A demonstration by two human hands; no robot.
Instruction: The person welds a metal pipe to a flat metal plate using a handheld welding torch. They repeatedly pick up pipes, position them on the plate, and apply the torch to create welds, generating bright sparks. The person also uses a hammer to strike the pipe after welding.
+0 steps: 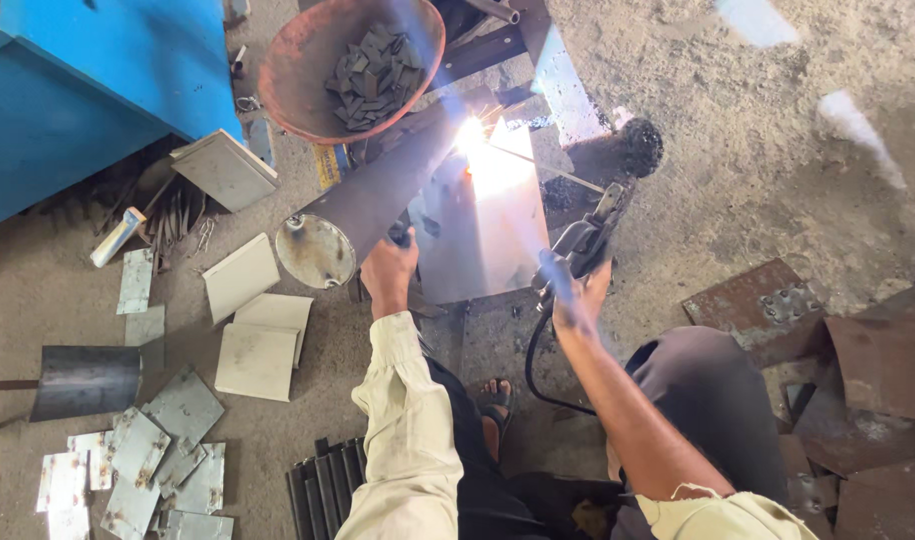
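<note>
My right hand (576,293) grips a welding electrode holder (583,243) with a thin rod (548,170) reaching up-left to a bright arc (472,137). The arc burns where a dark metal tube (373,200) meets a flat steel sheet (490,230). My left hand (390,272) rests against the near end of the tube, beside its shiny round end cap (315,250). A black cable (534,362) hangs from the holder toward my legs.
A rusty bowl (308,70) of small metal pieces stands behind the tube. Cut sheet squares (258,330) lie left on the concrete floor, near a blue machine (88,90). Rusty plates (768,305) lie at the right. Dark bars (323,485) lie by my foot (495,405).
</note>
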